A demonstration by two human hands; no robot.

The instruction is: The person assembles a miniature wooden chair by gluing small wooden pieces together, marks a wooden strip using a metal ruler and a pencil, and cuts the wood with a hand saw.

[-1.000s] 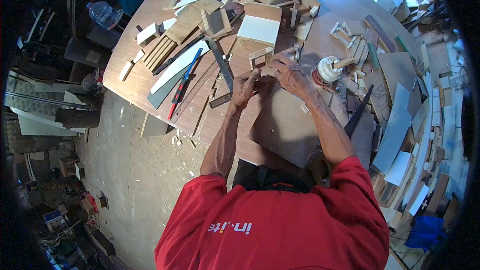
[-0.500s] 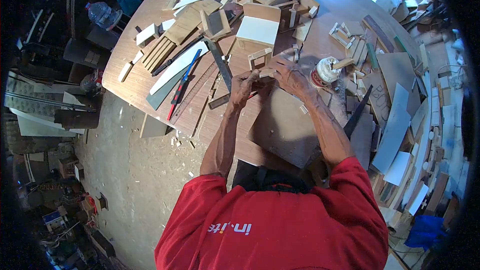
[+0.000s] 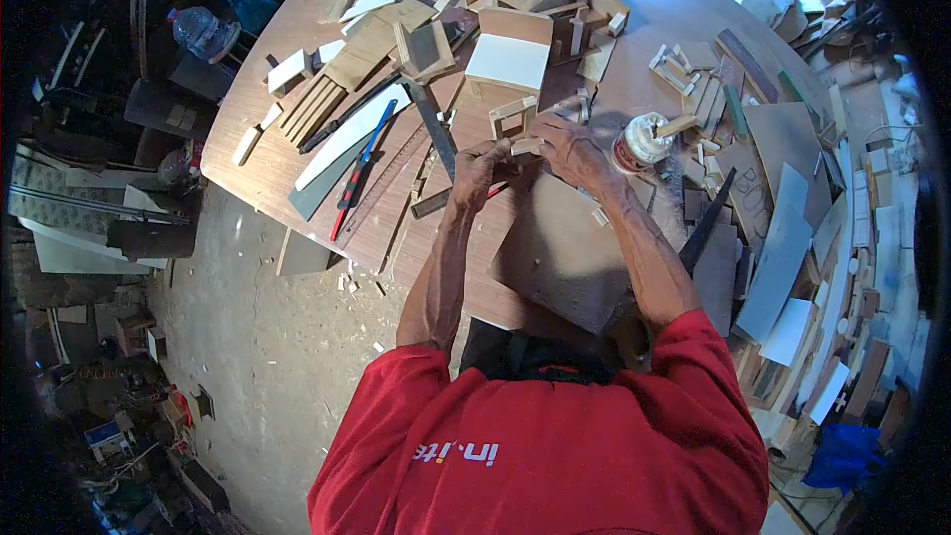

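The 2 bare hands, left hand [image 3: 477,175] and right hand [image 3: 575,153], pinch a small pale wooden block [image 3: 528,147] near a flat brown board [image 3: 565,248]. A small open wooden frame [image 3: 514,106] crowds just beyond; a white-and-red jar [image 3: 640,146] stands beside the right hand.

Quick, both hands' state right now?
Left hand: closed, fingertips gripping a small wooden piece.
Right hand: closed, holding the same piece's other end.

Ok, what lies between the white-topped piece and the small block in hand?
In the head view, a small open wooden frame stands between the white-topped piece and the held block.
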